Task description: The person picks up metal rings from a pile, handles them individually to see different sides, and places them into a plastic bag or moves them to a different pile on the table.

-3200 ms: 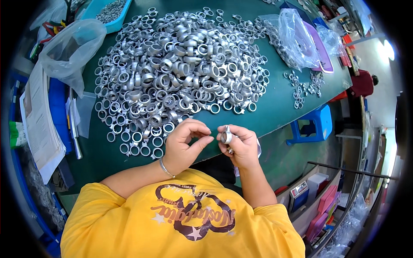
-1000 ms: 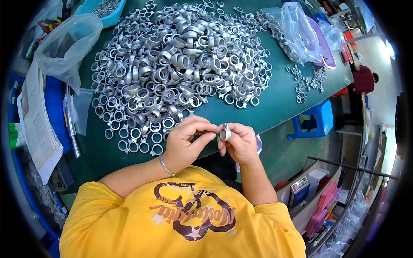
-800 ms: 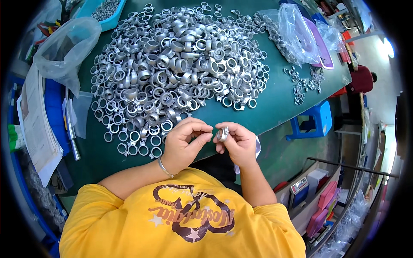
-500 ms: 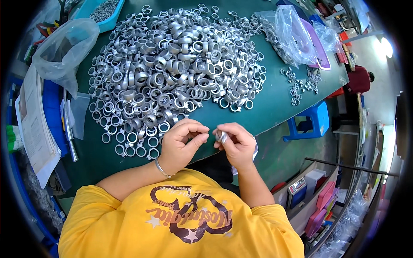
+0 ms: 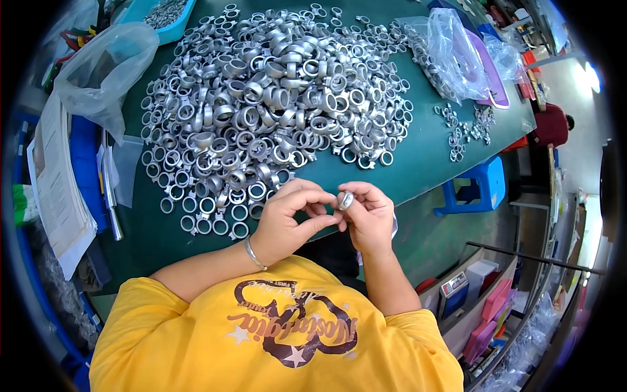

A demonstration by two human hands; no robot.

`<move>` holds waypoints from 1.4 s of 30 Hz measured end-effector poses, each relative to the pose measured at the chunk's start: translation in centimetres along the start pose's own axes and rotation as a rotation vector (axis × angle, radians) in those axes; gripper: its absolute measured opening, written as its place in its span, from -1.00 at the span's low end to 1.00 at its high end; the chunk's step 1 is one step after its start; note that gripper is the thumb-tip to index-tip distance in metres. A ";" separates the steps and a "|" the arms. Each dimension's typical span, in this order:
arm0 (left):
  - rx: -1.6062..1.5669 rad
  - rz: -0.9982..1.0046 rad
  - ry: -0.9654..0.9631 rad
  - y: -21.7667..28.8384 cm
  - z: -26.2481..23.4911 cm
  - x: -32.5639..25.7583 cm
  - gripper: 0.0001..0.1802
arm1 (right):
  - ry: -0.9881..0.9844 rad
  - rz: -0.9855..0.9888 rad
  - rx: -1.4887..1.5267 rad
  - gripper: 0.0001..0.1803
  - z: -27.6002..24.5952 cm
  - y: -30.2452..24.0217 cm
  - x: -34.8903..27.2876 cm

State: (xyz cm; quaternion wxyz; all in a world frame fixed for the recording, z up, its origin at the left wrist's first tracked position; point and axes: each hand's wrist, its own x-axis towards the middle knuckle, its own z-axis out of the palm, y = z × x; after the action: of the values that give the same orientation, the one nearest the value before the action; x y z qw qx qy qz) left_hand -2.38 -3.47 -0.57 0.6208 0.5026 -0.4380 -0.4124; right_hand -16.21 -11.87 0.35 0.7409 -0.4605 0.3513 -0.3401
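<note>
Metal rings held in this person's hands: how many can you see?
1: a silver ring in the right hand, close to the fingers of the left hand. Others may be hidden in the hands.

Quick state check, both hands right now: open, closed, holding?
Left hand: fingers curled; whether it holds anything cannot be told.
Right hand: closed, holding a silver metal ring.

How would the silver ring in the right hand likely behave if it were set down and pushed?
The silver ring has a metallic sheen, so it is probably rigid. Its smooth-looking surface could be somewhat slippery. Similar rings on the table show small lugs, which would likely hinder rolling.
</note>
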 end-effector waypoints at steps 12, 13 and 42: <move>0.087 -0.018 0.019 0.0 0.1 -0.1 -0.89 | -0.094 0.104 -0.099 -0.86 0.0 0.0 -0.1; 0.099 -0.009 0.019 0.1 0.1 0.0 -0.89 | -0.097 0.096 -0.104 -0.86 -0.1 0.0 -0.1; -0.098 -0.014 0.091 0.0 0.2 0.1 -0.90 | 0.473 -0.481 0.034 -0.64 -9.2 -14.6 12.1</move>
State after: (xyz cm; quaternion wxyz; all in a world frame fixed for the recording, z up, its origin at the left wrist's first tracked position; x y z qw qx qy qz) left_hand -2.57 -3.61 -0.52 0.6610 0.4931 -0.3850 -0.4144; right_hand -20.21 -30.96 8.27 0.5450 -0.4259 0.3891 -0.6085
